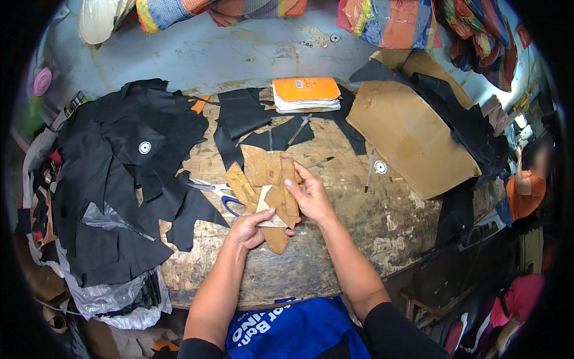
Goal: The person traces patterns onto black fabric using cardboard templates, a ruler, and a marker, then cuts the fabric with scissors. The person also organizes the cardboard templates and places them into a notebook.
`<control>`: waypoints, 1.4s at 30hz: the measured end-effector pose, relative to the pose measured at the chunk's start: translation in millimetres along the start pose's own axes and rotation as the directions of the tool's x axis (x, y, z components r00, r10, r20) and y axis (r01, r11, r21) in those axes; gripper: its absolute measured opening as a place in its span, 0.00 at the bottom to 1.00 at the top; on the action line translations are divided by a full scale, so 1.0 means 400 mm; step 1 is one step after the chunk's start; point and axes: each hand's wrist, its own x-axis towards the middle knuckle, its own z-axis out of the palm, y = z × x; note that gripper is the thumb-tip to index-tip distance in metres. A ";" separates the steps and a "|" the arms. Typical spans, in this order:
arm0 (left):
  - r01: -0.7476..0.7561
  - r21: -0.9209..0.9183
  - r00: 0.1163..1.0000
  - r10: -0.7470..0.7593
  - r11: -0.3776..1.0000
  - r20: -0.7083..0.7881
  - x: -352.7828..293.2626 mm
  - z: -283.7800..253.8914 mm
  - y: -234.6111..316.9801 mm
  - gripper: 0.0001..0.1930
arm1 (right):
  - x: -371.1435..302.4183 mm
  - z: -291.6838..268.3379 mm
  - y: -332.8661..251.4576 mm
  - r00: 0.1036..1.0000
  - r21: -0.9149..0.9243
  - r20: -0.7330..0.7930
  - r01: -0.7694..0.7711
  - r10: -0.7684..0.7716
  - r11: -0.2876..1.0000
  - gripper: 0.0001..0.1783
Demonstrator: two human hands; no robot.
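Tan cardboard pattern pieces (267, 185), fanned stack, held above worktop (359, 209) centre, near front edge. Left hand (250, 227) gripping lower end, thumb on top, fingers curled under and hidden. Right hand (310, 194) pinching right side, fingertips pressed together on top piece; piece count hard to make out. Scissors (215, 190) just left of stack, blue handle partly hidden behind it. Black leather scraps (119, 173) heaped over left edge. Orange booklet pile (306, 94) at back edge. Cardboard sheet (406, 134) at right, overhanging.

Both hands raised mid-frame, left hand (248, 228) gripping, right hand (311, 197) pinching
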 end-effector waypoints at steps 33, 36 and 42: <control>-0.119 0.261 0.958 0.180 0.958 -0.225 -0.006 0.049 -0.015 0.23 | -0.020 -0.022 -0.030 0.977 -0.175 -0.192 0.054 -0.088 0.983 0.24; -0.119 0.251 0.954 0.180 0.961 -0.239 -0.004 0.047 -0.014 0.23 | -0.016 -0.045 -0.034 0.977 -0.110 -0.213 -0.039 0.015 0.993 0.21; -0.118 0.256 0.955 0.180 0.960 -0.237 -0.003 0.039 -0.011 0.22 | -0.019 -0.062 -0.039 0.969 -0.108 -0.210 -0.156 0.130 0.982 0.22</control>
